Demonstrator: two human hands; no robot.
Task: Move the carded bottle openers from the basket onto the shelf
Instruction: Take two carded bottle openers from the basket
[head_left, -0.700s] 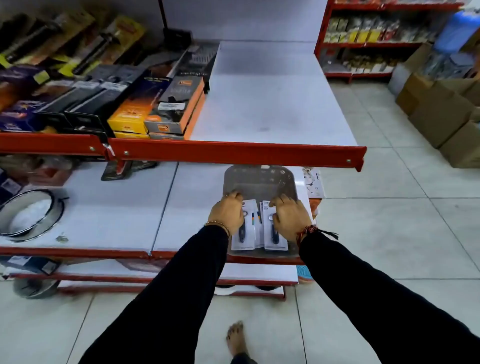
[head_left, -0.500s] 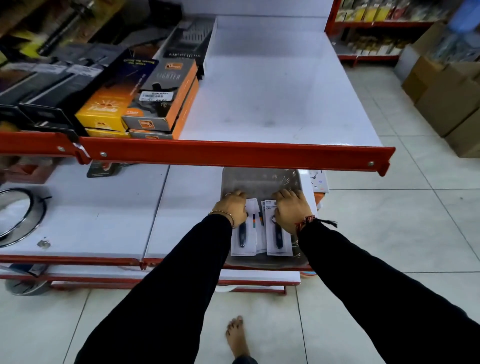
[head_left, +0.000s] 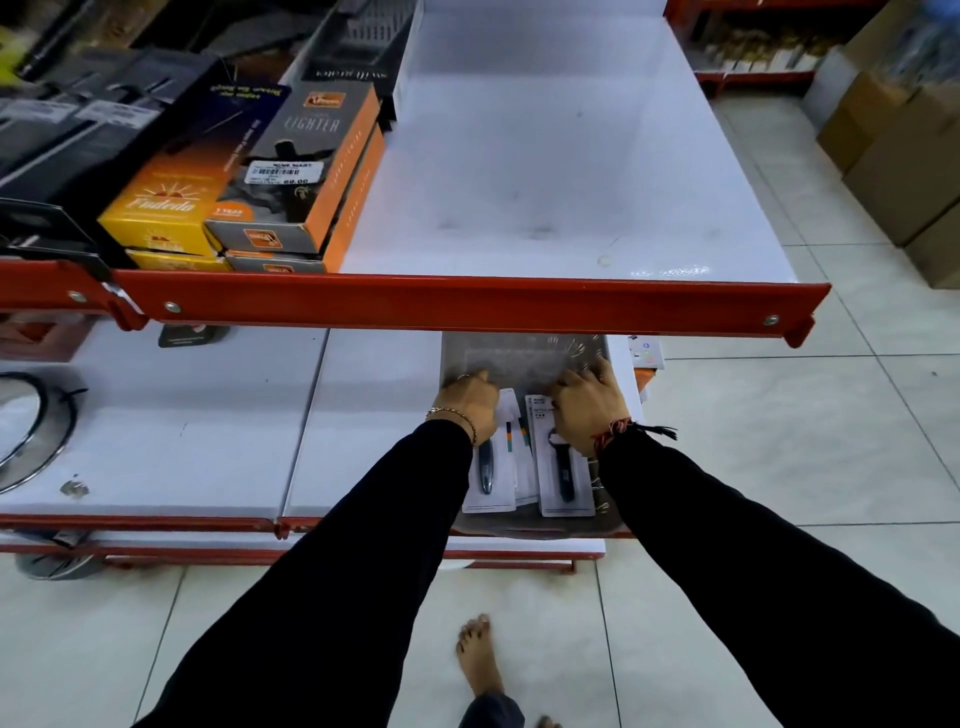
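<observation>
A grey plastic basket (head_left: 524, 358) sits on the lower white shelf, partly under the red front lip of the upper shelf (head_left: 545, 171). Inside it lie white cards with dark bottle openers: one on the left (head_left: 485, 470), one on the right (head_left: 563, 475), and more cards between them. My left hand (head_left: 467, 402) covers the top of the left card, fingers curled on it. My right hand (head_left: 589, 402) grips the top of the right card. Both cards still lie in the basket.
Boxed lighters (head_left: 306, 171) and yellow boxes (head_left: 161, 208) fill the left of the upper shelf; its right part is bare white. A round metal ring (head_left: 31, 431) lies on the lower shelf at left. Cardboard boxes (head_left: 904, 156) stand on the tiled floor at right.
The camera has moved closer and tilted, so the upper shelf looms larger. Both hands stay on the tops of the cards in the basket, shifted only slightly.
</observation>
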